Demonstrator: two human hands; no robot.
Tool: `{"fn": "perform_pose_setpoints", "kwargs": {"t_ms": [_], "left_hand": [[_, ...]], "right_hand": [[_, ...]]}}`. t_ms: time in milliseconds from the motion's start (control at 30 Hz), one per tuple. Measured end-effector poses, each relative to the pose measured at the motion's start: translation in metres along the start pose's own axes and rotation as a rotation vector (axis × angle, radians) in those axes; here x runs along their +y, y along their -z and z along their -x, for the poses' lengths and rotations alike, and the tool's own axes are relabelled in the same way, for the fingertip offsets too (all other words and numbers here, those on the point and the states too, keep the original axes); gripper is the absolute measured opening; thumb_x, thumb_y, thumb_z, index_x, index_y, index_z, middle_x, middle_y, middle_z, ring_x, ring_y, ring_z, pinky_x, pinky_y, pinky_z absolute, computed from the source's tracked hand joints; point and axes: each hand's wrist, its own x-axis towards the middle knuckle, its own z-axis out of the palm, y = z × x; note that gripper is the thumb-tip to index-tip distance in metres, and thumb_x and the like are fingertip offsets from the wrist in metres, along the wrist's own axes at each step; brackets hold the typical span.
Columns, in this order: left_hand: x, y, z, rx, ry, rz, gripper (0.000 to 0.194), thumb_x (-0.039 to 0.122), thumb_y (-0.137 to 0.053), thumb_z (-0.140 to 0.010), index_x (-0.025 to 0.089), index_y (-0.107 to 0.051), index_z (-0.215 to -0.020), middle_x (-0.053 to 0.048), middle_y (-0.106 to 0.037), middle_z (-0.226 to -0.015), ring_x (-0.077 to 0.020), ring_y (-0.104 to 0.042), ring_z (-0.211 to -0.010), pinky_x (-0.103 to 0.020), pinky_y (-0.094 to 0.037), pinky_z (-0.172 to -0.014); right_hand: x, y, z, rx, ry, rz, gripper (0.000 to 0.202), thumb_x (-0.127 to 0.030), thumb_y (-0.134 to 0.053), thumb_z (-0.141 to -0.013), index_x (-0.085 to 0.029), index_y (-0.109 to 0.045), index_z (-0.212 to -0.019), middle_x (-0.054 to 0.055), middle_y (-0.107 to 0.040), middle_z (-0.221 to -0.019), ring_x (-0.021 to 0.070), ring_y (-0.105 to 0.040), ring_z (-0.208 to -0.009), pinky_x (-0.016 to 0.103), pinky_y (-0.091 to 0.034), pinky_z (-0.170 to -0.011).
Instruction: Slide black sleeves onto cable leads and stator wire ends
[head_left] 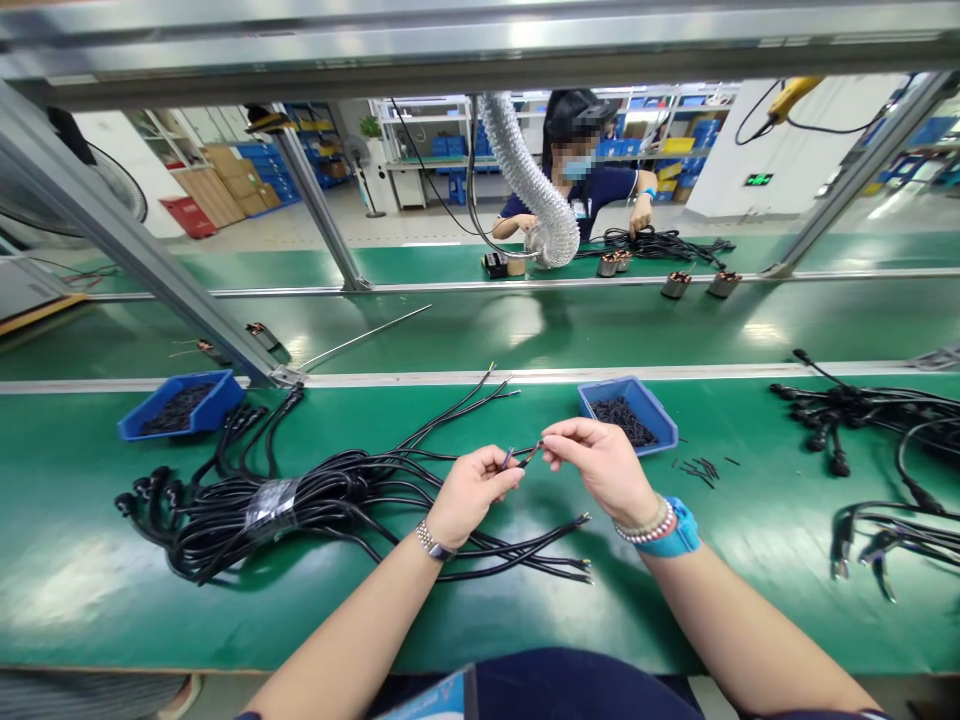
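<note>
My left hand (478, 487) pinches the end of a black cable, whose thin coloured wires poke out past the fingertips. My right hand (592, 460) has thumb and forefinger closed at the tip of one of these wires; whether a small sleeve sits there is too small to tell. The cable belongs to a bundle of black cables (330, 500) wrapped with clear film on the left, its other stripped ends fanning out around my left hand. Just behind my right hand stands a blue bin (660, 420) full of short black tubes. Several loose black tubes (701, 470) lie beside it.
Another blue bin (135, 425) with black pieces stands at the left. More black cables (885, 410) lie at the right. A metal frame post (172, 240) rises at the left. Across the bench a co-worker handles cables near a silver duct (525, 170) and several motor stators (676, 285).
</note>
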Motion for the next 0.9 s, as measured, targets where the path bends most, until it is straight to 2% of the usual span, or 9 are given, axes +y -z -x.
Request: {"fn": "perform_pose_setpoints", "kwargs": {"t_ms": [333,467,533,600,667,733,833,900], "left_hand": [[0.002,-0.003,0.002,0.086,-0.019,-0.02,0.021,0.032,-0.062,-0.066,0.014,-0.051,-0.068,0.004,-0.05,-0.058,-0.0058,-0.04,-0.05,-0.018,-0.033,-0.048],[0.002,-0.006,0.002,0.076,-0.029,-0.071,0.02,0.031,-0.062,-0.066,0.014,-0.053,-0.067,0.004,-0.051,-0.06,-0.0062,-0.041,-0.051,-0.018,-0.034,-0.048],[0.001,-0.007,0.002,0.079,-0.028,-0.093,0.02,0.031,-0.062,-0.066,0.014,-0.053,-0.068,0.004,-0.05,-0.06,-0.0062,-0.041,-0.051,-0.018,-0.033,-0.048],[0.0,-0.006,0.003,0.079,-0.014,-0.101,0.019,0.032,-0.061,-0.067,0.014,-0.053,-0.07,0.004,-0.051,-0.059,-0.0063,-0.041,-0.05,-0.018,-0.034,-0.048],[0.0,-0.005,0.003,0.076,-0.002,-0.086,0.019,0.031,-0.061,-0.067,0.015,-0.054,-0.075,0.003,-0.052,-0.061,-0.0065,-0.042,-0.05,-0.018,-0.035,-0.048],[-0.001,-0.004,0.003,0.073,-0.002,-0.062,0.021,0.029,-0.061,-0.068,0.015,-0.054,-0.081,0.002,-0.053,-0.063,-0.0066,-0.043,-0.051,-0.019,-0.036,-0.049],[0.0,-0.003,0.003,0.074,-0.012,-0.038,0.022,0.028,-0.063,-0.065,0.015,-0.054,-0.08,0.003,-0.051,-0.063,-0.0059,-0.042,-0.051,-0.018,-0.035,-0.048],[0.001,-0.003,0.003,0.081,-0.012,-0.027,0.023,0.028,-0.065,-0.063,0.015,-0.053,-0.077,0.004,-0.049,-0.062,-0.0052,-0.041,-0.05,-0.018,-0.034,-0.046]], "right_hand": [[-0.003,0.004,0.004,-0.034,0.013,0.148,0.019,-0.033,-0.063,-0.066,-0.015,-0.061,-0.065,0.0,-0.058,-0.054,0.0084,-0.049,-0.046,0.022,-0.042,-0.046],[0.004,-0.004,0.008,-0.076,0.01,0.212,0.02,-0.035,-0.062,-0.066,-0.015,-0.06,-0.062,-0.001,-0.056,-0.051,0.0088,-0.05,-0.045,0.021,-0.041,-0.045],[0.005,-0.001,0.005,-0.133,0.02,0.266,0.022,-0.036,-0.061,-0.067,-0.015,-0.06,-0.064,-0.001,-0.057,-0.051,0.0096,-0.052,-0.046,0.021,-0.042,-0.045],[0.004,0.015,-0.004,-0.225,0.043,0.403,0.024,-0.038,-0.056,-0.072,-0.015,-0.062,-0.073,0.001,-0.061,-0.057,0.0105,-0.054,-0.049,0.022,-0.044,-0.048],[0.003,0.041,-0.02,-0.254,0.082,0.723,0.028,-0.036,-0.046,-0.079,-0.016,-0.062,-0.088,0.003,-0.065,-0.07,0.0116,-0.058,-0.058,0.022,-0.046,-0.056],[0.006,0.072,-0.038,-0.11,0.119,1.251,0.029,-0.028,-0.036,-0.084,-0.016,-0.062,-0.092,0.006,-0.065,-0.085,0.0129,-0.059,-0.076,0.023,-0.045,-0.07],[0.02,0.106,-0.059,-0.109,0.053,1.479,0.024,-0.016,-0.042,-0.078,-0.014,-0.066,-0.081,0.01,-0.065,-0.086,0.0186,-0.059,-0.084,0.028,-0.042,-0.077],[0.032,0.115,-0.065,-0.159,0.024,1.535,0.023,-0.013,-0.044,-0.075,-0.014,-0.066,-0.081,0.011,-0.064,-0.086,0.0191,-0.059,-0.081,0.028,-0.042,-0.074]]}}
